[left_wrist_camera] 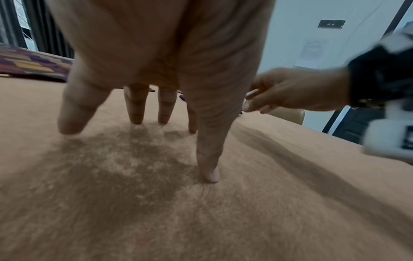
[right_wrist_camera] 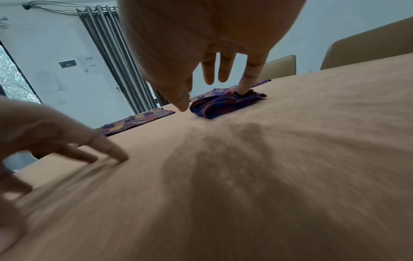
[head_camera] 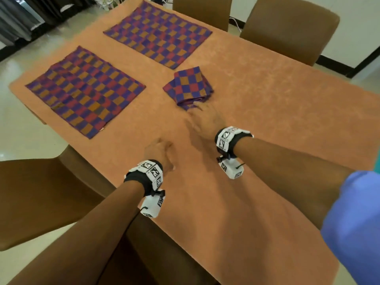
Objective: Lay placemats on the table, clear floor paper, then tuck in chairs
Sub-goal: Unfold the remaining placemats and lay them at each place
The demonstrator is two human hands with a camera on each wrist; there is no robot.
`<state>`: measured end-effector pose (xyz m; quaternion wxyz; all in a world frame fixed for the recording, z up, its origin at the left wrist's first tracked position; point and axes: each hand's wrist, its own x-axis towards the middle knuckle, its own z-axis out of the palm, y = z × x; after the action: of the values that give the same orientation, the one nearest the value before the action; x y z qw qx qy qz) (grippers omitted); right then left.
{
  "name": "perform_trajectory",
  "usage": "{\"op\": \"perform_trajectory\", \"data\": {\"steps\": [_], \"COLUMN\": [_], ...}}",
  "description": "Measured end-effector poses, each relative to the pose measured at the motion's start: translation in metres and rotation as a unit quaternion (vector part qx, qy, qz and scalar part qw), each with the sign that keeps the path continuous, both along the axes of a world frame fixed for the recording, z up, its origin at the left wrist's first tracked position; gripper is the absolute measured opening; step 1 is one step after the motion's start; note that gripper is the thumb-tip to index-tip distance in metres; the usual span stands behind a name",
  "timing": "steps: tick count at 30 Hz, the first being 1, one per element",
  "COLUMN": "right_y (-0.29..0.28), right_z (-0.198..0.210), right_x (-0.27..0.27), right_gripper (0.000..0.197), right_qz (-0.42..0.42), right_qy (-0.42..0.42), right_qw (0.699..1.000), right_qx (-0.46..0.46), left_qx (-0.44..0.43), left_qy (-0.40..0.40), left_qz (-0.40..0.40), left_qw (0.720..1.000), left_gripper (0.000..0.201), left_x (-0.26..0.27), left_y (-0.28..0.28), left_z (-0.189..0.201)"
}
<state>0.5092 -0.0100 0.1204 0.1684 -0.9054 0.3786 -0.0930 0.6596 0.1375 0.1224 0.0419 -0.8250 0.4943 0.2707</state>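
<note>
Nearest us, two brown chairs: one at near left, one pushed under the near edge of the table. We count four chairs in all. A blue sleeve shows on the right arm.

Left hand: fingers straight and spread, tips down on the orange tablecloth, holding nothing. In the left wrist view, the thumb tip also rests on the cloth.

Right hand, further in: fingers extended, loosely spread. One fingertip presses the near edge of the folded placemat; the rest hover above the cloth. No grip around it that we can see.

Placemats, three counted, all checkered purple, red and orange. The folded one sits mid-table, just beyond the right hand. Two lie flat: one at left, near the table's left edge, one further back, well apart from each other.

Far side: two chairs, one behind the far mat, one at far right, both close to the table edge. Dark curtains far left.
</note>
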Motion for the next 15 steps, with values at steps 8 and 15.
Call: {"op": "perform_trajectory", "data": {"steps": [8, 15], "right_y": [-0.063, -0.071], "right_z": [-0.003, 0.000], "right_x": [0.057, 0.060], "right_gripper": [0.060, 0.027], "right_qz": [-0.056, -0.061], "right_qy": [0.116, 0.067], "right_qw": [0.991, 0.995], "right_qx": [0.033, -0.037], "left_qx": [-0.022, -0.025], "left_qy": [0.039, 0.057], "left_qz": [0.022, 0.032], "left_qw": [0.999, 0.998], "left_gripper": [0.098, 0.096], "left_x": [0.005, 0.005], "left_y": [0.000, -0.001], "left_z": [-0.011, -0.011]}}
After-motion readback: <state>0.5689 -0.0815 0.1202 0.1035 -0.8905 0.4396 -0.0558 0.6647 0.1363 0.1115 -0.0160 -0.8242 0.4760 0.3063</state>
